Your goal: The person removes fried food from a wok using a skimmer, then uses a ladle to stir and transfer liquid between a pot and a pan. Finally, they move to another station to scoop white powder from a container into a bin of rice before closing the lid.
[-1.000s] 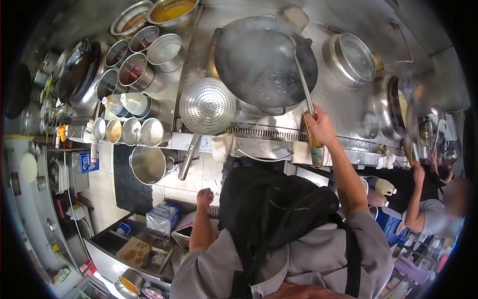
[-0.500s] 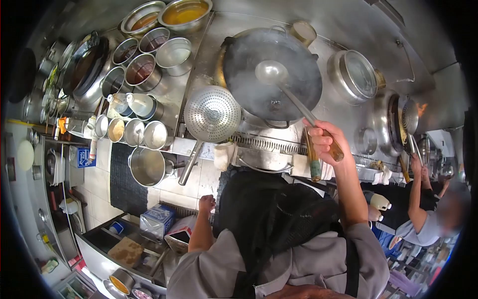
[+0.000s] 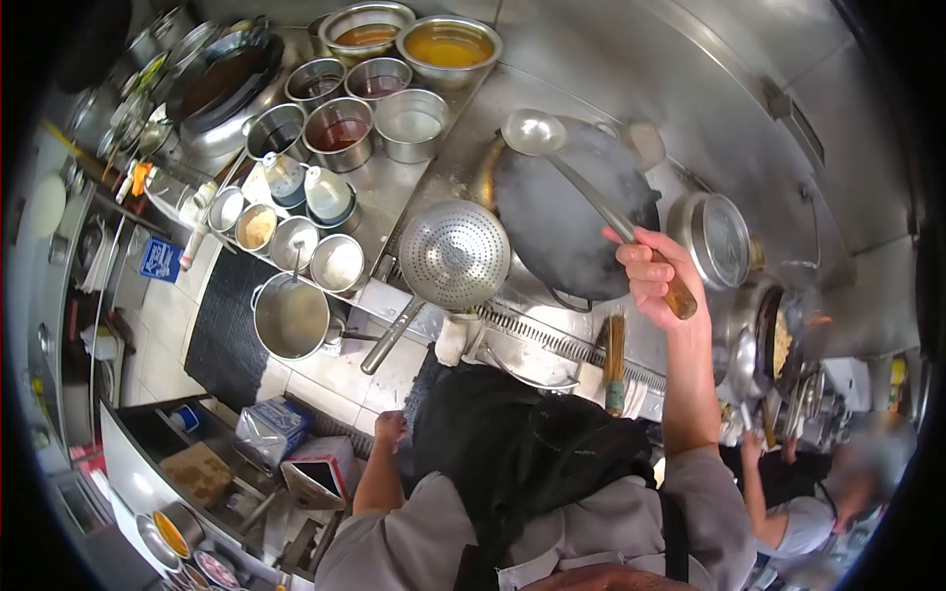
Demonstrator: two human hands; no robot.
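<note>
My right hand [image 3: 662, 278] is wrapped round the wooden handle of a metal ladle [image 3: 535, 133]. The ladle's bowl is over the far left edge of a dark wok [image 3: 591, 212], and steam blurs the inside of the wok. My left hand [image 3: 391, 429] hangs low by my left side, fingers curled, with nothing visible in it. Left of the wok rests a perforated strainer [image 3: 455, 254], its handle pointing towards me. A bamboo brush [image 3: 615, 366] stands upright at the stove's front edge, below my right hand. A folded cloth [image 3: 452, 340] lies close to the strainer.
Metal pots of sauces [image 3: 338, 133] and two squeeze bottles [image 3: 328, 192] crowd the left counter. A deep pot [image 3: 292, 317] sits at its front. Right of the wok stands a lidded pot [image 3: 711, 239]. Farther right, another person [image 3: 793, 502] works at a second wok.
My view has turned, so the stove shows at a different angle. The ladle's bowl has moved from over the wok's middle to its far left edge. My left hand stays low.
</note>
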